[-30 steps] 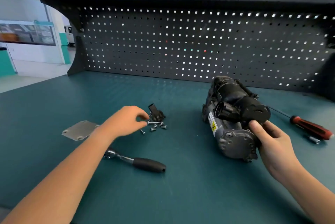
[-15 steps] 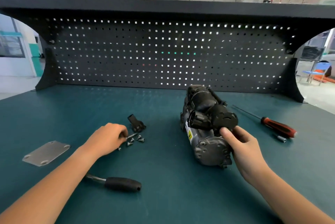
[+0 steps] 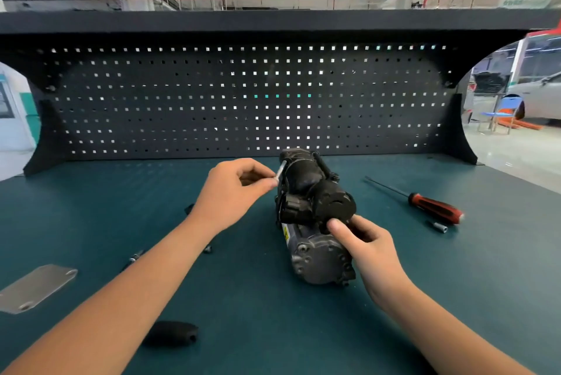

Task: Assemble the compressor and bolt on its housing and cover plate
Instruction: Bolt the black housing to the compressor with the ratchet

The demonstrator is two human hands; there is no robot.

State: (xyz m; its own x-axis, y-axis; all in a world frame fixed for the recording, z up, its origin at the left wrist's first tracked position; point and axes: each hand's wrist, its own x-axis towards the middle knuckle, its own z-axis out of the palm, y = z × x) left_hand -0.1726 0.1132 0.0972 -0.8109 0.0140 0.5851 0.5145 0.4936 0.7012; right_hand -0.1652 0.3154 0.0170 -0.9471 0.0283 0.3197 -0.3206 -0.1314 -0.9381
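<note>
Lying long-axis near-to-far, grey end nearest, the compressor is gripped by the right hand while the left hand pinches what seems a bolt, tilted up-right.

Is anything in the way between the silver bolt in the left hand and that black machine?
Nothing visible is. The left hand pinches the bolt right at the far upper side of the compressor, with no part between them. The right hand holds the near end, away from the bolt.
</note>
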